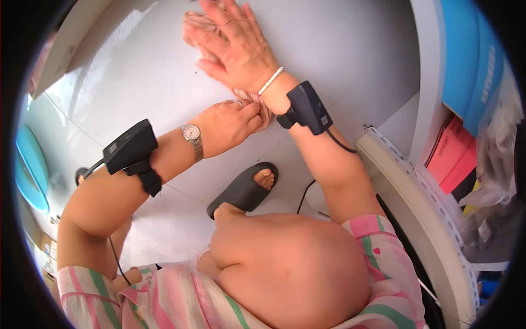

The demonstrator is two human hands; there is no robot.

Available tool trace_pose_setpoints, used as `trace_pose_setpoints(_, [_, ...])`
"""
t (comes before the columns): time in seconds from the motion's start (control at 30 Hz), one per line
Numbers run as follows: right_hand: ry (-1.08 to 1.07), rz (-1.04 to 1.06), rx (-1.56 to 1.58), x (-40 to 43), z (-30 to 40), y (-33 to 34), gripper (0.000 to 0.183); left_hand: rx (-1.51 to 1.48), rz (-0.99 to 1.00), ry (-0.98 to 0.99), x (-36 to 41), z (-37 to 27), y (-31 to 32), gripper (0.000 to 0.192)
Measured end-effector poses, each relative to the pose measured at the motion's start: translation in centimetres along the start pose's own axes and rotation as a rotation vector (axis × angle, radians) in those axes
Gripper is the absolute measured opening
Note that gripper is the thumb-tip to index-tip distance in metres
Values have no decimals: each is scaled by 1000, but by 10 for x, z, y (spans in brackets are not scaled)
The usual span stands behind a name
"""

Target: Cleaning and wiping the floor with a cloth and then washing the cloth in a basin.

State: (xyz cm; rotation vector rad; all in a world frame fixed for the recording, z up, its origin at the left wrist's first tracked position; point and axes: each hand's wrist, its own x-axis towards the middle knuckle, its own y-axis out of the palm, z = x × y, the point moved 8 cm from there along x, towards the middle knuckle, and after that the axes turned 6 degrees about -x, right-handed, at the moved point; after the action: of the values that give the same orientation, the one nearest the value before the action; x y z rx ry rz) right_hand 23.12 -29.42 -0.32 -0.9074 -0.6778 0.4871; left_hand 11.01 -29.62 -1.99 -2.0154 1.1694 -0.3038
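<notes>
My right hand (240,47) lies over a pink striped cloth (201,20) with its fingers stretched out and slightly blurred. Whether it grips the cloth from below is hidden. Just behind its wrist, my left hand (230,125) pinches a bunched end of the same cloth between curled fingers. A metal wristwatch (191,132) and a ring are on the left side, a pale bracelet (271,81) on the right. Each forearm carries a strapped black device, one on the left (131,146) and one on the right (309,107). Pale floor tiles (156,74) lie beneath both hands.
A dark slipper (244,191) is on my foot beneath the arms. Along the right stand a slotted metal upright (419,181), a blue box (472,61), a red box (452,152) and clear plastic wrapping (493,164). A turquoise basin (31,168) sits far left. Thin cables trail from the devices.
</notes>
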Motion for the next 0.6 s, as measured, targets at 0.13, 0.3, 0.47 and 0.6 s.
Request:
trace_pose_setpoints(0.13, [-142,193,109,-23,23,14,55,-86,-208,51,-26,4,-8,42])
trace_pose_setpoints(0.3, [91,383,-12,-61,24,31,70,-196,-191,-2,-52,9,-5,38])
trace_pose_setpoints(0.47, [90,270,-115,-18,24,37,61,-166,-343,-85,-64,21,-12,41])
trace_pose_setpoints(0.6, [-77,312,-124,3,5,47,60,-110,-405,-143,-62,34,-21,42])
